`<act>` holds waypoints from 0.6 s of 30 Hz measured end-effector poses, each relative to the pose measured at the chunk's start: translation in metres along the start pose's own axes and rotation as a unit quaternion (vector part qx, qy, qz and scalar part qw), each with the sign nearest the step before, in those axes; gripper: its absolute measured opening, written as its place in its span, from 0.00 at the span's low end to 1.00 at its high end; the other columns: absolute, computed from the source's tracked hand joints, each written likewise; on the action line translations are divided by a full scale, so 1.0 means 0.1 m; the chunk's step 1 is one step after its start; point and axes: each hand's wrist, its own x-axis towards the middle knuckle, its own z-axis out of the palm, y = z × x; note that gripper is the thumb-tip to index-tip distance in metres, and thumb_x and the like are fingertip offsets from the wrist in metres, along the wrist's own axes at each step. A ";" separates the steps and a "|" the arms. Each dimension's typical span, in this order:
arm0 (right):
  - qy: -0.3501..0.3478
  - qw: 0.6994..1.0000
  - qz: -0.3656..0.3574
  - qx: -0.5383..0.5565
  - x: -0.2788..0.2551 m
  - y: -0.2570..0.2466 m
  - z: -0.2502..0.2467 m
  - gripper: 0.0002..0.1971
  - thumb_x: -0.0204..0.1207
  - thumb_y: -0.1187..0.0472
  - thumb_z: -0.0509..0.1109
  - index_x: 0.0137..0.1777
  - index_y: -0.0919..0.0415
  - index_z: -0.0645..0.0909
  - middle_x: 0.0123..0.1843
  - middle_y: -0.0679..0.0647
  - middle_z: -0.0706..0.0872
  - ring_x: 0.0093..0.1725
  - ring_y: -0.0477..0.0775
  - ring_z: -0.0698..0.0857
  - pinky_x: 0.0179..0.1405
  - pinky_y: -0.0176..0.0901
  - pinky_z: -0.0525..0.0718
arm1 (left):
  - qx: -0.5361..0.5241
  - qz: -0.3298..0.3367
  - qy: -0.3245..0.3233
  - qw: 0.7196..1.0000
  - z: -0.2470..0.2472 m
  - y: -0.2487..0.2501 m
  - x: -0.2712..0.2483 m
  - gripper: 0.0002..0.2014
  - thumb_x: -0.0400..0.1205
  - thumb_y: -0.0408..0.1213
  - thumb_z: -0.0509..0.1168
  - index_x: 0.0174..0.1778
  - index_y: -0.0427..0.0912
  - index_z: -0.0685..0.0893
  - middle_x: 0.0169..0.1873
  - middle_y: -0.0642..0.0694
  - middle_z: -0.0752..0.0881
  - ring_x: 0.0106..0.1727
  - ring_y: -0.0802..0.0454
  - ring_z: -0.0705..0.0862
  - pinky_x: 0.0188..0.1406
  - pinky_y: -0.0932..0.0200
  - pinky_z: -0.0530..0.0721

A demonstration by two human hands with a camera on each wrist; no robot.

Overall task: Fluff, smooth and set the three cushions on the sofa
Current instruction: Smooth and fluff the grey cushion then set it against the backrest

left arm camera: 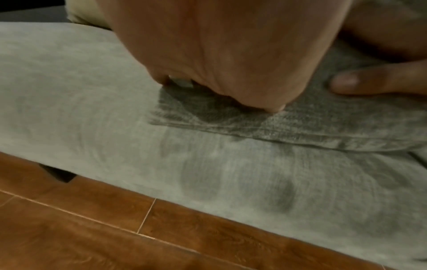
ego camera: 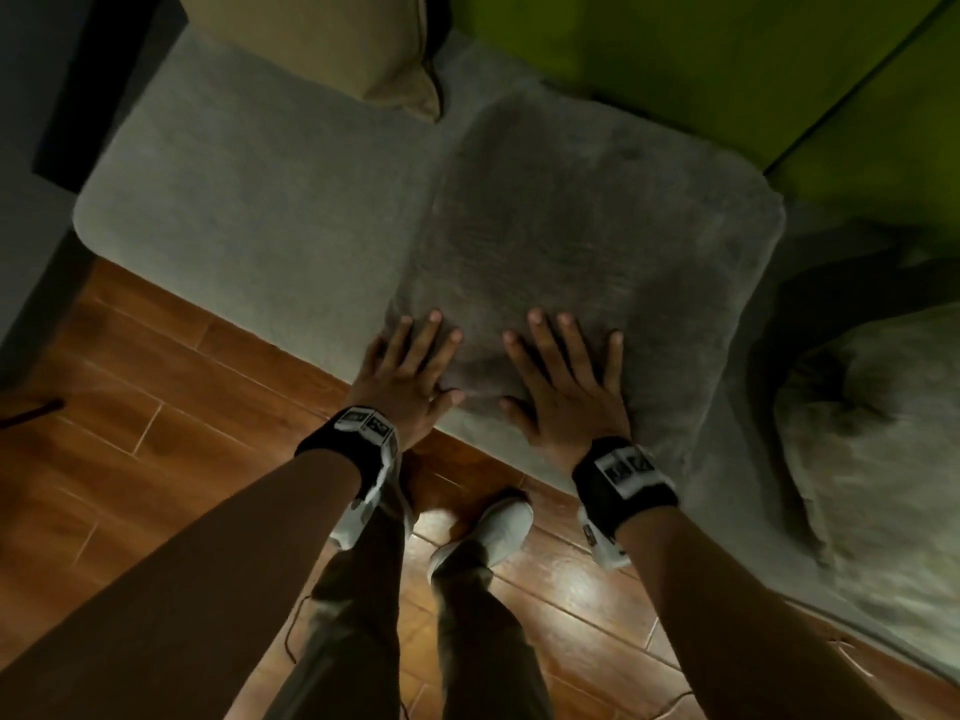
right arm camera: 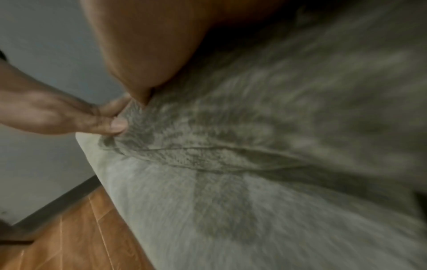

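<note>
A grey-brown plush cushion lies flat on the grey sofa seat. My left hand and my right hand both press flat on its near edge, fingers spread and straight, side by side. The left wrist view shows the cushion's near corner under my palm. Under my right palm, the right wrist view shows its seam, with my left hand touching the corner. A tan cushion leans at the back left. A pale grey cushion lies crumpled at the right.
The green sofa back rises behind the cushions. A brown wood-plank floor runs along the seat's front edge, where my legs and white shoes stand. A grey wall is on the left.
</note>
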 end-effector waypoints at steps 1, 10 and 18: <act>0.013 1.000 -0.007 -0.003 -0.18 0.04 -0.02 0.40 0.83 0.33 0.60 0.89 0.39 0.48 0.92 0.45 0.41 0.90 0.55 0.37 0.78 0.72 0.20 | -0.013 -0.009 -0.012 1.000 0.05 -0.06 -0.05 0.37 0.84 0.68 0.38 0.77 0.66 0.18 0.79 0.60 0.18 0.87 0.46 0.32 0.85 0.35 0.46; -0.136 0.960 0.236 0.060 -1.67 0.69 0.06 0.37 0.83 0.45 0.63 0.89 0.41 0.51 0.92 0.49 0.42 0.90 0.66 0.49 0.81 0.79 0.63 | 0.029 -0.075 -0.083 0.993 0.17 -0.71 -0.27 0.42 0.82 0.53 0.61 0.88 0.47 0.47 0.88 0.44 0.54 0.87 0.40 0.55 0.77 0.33 0.68; 0.168 0.950 0.209 0.158 -1.25 0.71 -0.78 0.35 0.84 0.44 0.56 0.89 0.53 0.54 0.91 0.54 0.48 0.90 0.61 0.45 0.87 0.69 0.50 | -0.191 0.024 0.205 0.960 -0.91 0.26 -0.34 0.37 0.88 0.53 0.58 0.89 0.55 0.44 0.85 0.54 0.32 0.88 0.40 0.36 0.82 0.43 0.42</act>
